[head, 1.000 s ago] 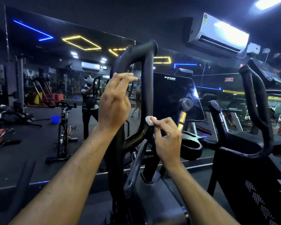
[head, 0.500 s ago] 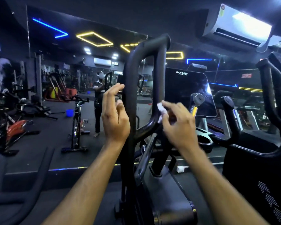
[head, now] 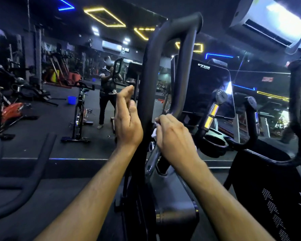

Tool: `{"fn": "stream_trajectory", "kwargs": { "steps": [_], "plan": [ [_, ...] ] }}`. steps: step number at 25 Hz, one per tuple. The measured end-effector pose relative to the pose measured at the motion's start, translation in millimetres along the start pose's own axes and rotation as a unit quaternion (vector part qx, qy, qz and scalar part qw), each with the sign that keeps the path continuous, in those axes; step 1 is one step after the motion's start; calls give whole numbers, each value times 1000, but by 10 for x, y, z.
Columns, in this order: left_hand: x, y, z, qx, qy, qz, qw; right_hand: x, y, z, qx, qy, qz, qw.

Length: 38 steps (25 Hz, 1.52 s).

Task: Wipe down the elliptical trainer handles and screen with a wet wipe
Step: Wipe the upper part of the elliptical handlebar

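Head view: right hand (head: 174, 136) pinches wet wipe (head: 154, 133) against loop handle (head: 150, 80); left hand (head: 128, 119) hovers beside it, fingers relaxed

Left hand (head: 128, 122) fingers straight, raised; right hand (head: 174, 136) fingers curled, pinching.

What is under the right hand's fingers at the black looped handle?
A crumpled white wet wipe, pinched in the right hand against the black looped handle. Most of it is hidden by the fingers; only small white edges show.
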<state>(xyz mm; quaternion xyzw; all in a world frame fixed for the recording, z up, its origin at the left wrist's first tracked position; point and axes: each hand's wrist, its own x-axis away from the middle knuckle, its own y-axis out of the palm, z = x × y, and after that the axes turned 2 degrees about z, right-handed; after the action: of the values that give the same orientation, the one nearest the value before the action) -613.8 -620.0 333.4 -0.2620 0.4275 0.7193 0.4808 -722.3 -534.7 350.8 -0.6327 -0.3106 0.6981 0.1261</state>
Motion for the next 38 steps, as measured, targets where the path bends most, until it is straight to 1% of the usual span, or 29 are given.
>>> {"fn": "stream_trajectory", "kwargs": {
  "steps": [1,3,4,5,7,8,10,11,12,13,15,16,17,19,21,23,24,25,26,27,29,30,31,32,34,37,38],
  "plan": [
    [3,-3,0,4,0,2,1000,31,-5,-33,-44,12,-15,999],
    [38,-13,31,9,1,0,1000,-9,-184,45,-157,67,-40,985],
    [51,-16,52,10,2,-3,1000,-79,-316,122,-192,92,-54,976],
    [58,-16,67,11,2,-7,1000,-178,-432,217,-195,95,-51,975],
    [68,-3,75,13,0,-14,1000,-415,-547,393,-119,43,9,992],
    [71,4,69,16,0,-15,1000,-511,-523,411,-55,0,15,998],
    [69,5,51,19,5,-12,1000,-572,-341,342,75,-78,-31,994],
    [68,3,42,18,6,-11,1000,-553,-247,294,108,-96,-51,988],
    [66,4,39,17,7,-10,1000,-522,-196,237,114,-88,-68,987],
    [65,2,33,17,7,-9,1000,-476,-162,182,89,-66,-67,992],
    [72,0,17,17,10,-7,1000,-355,-107,101,-9,14,-37,999],
    [74,5,10,14,12,-5,1000,-300,-71,59,-51,48,-23,997],
    [74,11,4,13,11,-5,1000,-240,-11,33,-85,64,-8,994],
    [83,15,14,18,7,-6,1000,-123,98,-10,-126,81,42,988],
    [99,6,49,22,7,-5,1000,36,180,-63,-152,89,135,975],
    [106,-10,67,23,9,-1,1000,265,273,-135,-171,67,215,959],
    [114,-16,75,21,7,0,1000,376,309,-160,-181,53,231,955],
    [120,-21,78,19,6,0,1000,457,321,-170,-200,51,231,951],
    [127,-26,81,18,5,-2,1000,512,305,-167,-237,67,217,944],
    [135,-27,92,20,5,-3,1000,523,243,-156,-293,101,188,932],
    [127,-27,141,22,11,-6,1000,421,23,-89,-420,163,79,889],
    [108,-21,174,24,15,-9,1000,334,-120,-48,-454,161,21,876],
    [81,-12,205,26,18,-13,999,236,-258,8,-453,141,-12,880],
    [40,3,234,27,20,-17,999,114,-390,55,-435,120,-12,892],
    [-124,75,279,7,24,-34,999,-237,-591,150,-374,88,67,921],
    [-506,273,373,-98,36,-86,991,-898,-750,243,-225,18,207,952],
    [-608,336,403,-132,43,-101,985,-1148,-769,278,-184,-10,240,953]
  ]
}}
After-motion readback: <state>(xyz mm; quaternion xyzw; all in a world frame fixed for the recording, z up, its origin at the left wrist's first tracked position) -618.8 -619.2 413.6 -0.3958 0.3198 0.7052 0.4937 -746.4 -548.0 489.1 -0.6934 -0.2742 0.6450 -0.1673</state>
